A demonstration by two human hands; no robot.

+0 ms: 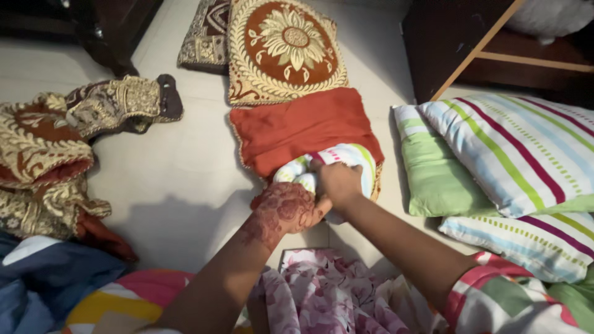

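A floral cloth (pixel 328 291) lies nearest. Just beyond it, the left hand (pixel 288 207) and right hand (pixel 339 182) both grip a striped pillow (pixel 334 162) half inside a red cover (pixel 297 127) on the floor (pixel 179 173). More striped pillows (pixel 520 154) are stacked to the right.

A heap of gold-embroidered maroon fabric covers (pixel 49 154) lies on the pale floor (pixel 179 185) at left. Three striped pillows (pixel 520 154) are stacked at right, beside a dark wooden furniture frame (pixel 458 43). Blue cloth (pixel 37 278) lies bottom left.
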